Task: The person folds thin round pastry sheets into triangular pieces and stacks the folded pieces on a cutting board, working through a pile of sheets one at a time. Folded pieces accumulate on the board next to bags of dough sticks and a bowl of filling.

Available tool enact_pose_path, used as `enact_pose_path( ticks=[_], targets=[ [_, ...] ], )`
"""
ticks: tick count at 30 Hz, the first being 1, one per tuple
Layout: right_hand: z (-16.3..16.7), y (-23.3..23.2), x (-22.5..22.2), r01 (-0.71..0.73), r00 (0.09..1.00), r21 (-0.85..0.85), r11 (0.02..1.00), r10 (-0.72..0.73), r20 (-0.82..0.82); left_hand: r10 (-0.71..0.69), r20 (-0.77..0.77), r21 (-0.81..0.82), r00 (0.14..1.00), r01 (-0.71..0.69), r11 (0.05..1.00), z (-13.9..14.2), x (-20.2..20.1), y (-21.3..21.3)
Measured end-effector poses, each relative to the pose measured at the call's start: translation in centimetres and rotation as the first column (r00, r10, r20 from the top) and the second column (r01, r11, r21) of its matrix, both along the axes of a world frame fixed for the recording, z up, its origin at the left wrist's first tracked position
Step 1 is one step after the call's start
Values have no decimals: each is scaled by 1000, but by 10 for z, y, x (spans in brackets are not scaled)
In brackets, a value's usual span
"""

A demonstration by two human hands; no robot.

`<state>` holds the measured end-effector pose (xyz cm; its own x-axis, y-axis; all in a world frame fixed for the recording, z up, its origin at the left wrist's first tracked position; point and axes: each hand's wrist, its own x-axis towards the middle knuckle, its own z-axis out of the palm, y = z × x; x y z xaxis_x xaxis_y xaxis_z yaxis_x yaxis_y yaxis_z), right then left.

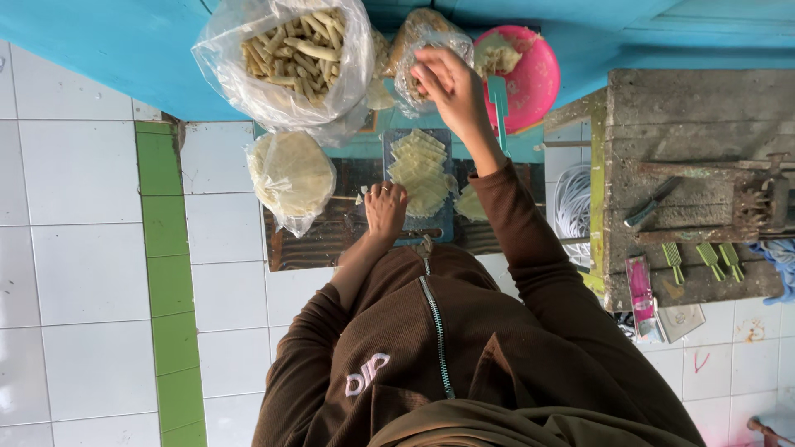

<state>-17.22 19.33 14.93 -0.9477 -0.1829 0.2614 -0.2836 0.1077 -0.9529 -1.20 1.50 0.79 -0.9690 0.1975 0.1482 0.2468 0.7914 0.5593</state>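
At frame centre, the left hand rests flat, fingers loosely open, beside the stack of pale dough sheets. Upper centre, the right hand pinches something small over a clear filling bag beside the pink plastic bowl.

a big clear plastic bag of pale rolled sticks sits at the top left. below it lies a smaller clear bag of flat round sheets. another clear bag sits beside a pink bowl. a pink flat packet leans by the wooden bench.
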Motion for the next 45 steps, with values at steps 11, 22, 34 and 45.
enact_pose_path(
  ticks=[11, 22, 34, 45],
  targets=[
    [-123, 70, 139, 171, 947, 701, 692, -311, 77, -51, 65, 13, 997, 50, 999, -2, 8, -6],
    [-138, 71, 165, 77, 889, 648, 757, -347, 299, -113, -183, -22, 977, 111, 994, -6, 14, -16],
    [-62, 47, 31, 350, 861, 325, 879, -439, 259, -149, -137, -37, 979, 145, 989, 3, 10, -16],
    [-73, 15, -30, 358, 933, 575, 736, -301, -196, -222, -139, 53, 965, 231, 972, -3, 2, -12]
  ],
)
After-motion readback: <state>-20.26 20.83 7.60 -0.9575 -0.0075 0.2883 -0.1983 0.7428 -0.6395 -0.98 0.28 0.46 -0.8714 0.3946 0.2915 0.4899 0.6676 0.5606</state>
